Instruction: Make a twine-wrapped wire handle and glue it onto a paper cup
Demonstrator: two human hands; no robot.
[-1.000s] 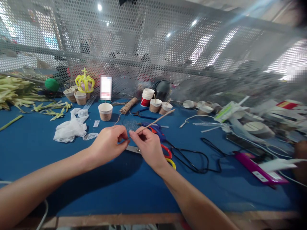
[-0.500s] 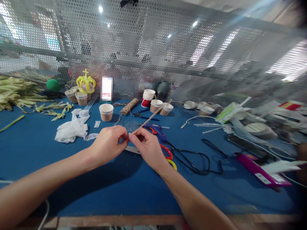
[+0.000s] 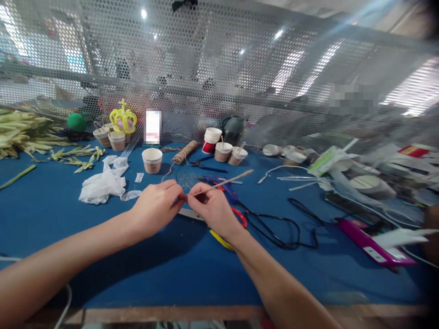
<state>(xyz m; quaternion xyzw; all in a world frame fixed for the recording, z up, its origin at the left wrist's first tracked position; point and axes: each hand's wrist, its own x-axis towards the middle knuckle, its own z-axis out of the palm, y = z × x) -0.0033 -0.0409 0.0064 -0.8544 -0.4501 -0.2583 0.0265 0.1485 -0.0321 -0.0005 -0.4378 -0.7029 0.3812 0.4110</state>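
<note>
My right hand (image 3: 216,211) pinches a thin tan stick, seemingly wrapped in twine (image 3: 236,177), whose free end points up and to the right. Close against it, my left hand (image 3: 158,206) is closed in a pinch at the stick's near end; its fingertips hide what exactly lies between them. A strand of twine runs from the twine spool (image 3: 185,152) down behind my left hand. Under my hands lie scissors with red and yellow handles (image 3: 222,239), partly covered. A blue glue gun (image 3: 230,193) rests just behind my right hand.
A twine-wrapped paper cup (image 3: 152,161) stands behind my left hand, with crumpled white material (image 3: 103,186) to its left. Pliers (image 3: 209,165) and more cups (image 3: 222,152) are farther back. A black cable (image 3: 274,219) and a purple box (image 3: 375,244) lie rightward. Perforated metal panel (image 3: 206,68) behind.
The stick has swung lower and to the right, now lying flatter. My right hand has shifted slightly right and turned, showing more of the yellow scissor handle.
</note>
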